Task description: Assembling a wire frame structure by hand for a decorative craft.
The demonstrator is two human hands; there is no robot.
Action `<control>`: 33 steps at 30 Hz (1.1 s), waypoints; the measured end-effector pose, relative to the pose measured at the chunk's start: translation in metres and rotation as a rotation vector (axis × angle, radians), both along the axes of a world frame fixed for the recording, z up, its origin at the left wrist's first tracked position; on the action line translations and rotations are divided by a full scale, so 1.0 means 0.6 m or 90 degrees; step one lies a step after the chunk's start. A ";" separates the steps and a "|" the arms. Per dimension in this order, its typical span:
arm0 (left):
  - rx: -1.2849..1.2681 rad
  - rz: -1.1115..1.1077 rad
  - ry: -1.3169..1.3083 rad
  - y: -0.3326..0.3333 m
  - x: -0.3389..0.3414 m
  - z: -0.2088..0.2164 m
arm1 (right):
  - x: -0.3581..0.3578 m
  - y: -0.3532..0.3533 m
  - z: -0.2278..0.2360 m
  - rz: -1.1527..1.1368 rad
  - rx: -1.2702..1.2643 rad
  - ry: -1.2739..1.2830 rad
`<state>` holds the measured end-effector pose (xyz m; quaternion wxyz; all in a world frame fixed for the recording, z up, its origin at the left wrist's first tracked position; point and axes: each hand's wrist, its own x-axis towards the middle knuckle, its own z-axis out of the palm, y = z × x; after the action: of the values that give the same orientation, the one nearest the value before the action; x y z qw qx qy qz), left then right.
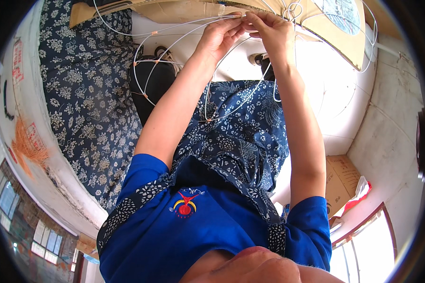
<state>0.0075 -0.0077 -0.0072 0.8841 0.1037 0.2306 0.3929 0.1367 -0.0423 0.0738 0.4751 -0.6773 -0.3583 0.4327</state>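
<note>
A frame of thin white wire [136,73] spreads out in loops in front of me, with small orange ties [154,33] at several crossings. My left hand [220,37] pinches the wire near the top middle, fingertips closed on it. Close against it, my right hand [271,33] also has its thumb and fingers closed at the same spot on the wire. Whatever small piece lies between the fingertips is too small to make out. One loop hangs down over my blue patterned apron [241,127]. Beside my right hand, smaller wire rings [293,12] stand up.
Cardboard [174,10] lies along the far side, behind the hands. Dark floral cloth [85,94] hangs at the left, beside a white ledge bearing a bundle of orange strands [28,144]. A cardboard box [340,177] and a red-and-white bag [361,193] sit at the right.
</note>
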 end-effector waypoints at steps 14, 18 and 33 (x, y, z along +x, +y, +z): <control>0.055 0.007 0.031 0.001 -0.001 0.012 | 0.015 0.089 0.054 0.232 0.000 -0.376; 0.042 0.006 0.049 0.002 0.008 0.004 | 0.037 0.122 0.041 0.285 0.003 -0.349; 0.080 -0.013 0.110 0.002 -0.011 0.022 | 0.005 0.137 0.028 0.284 0.079 -0.489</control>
<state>0.0006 -0.0064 0.0061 0.8568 0.1947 0.2801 0.3867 0.1396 0.0398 0.0907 0.2423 -0.6649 -0.6717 0.2192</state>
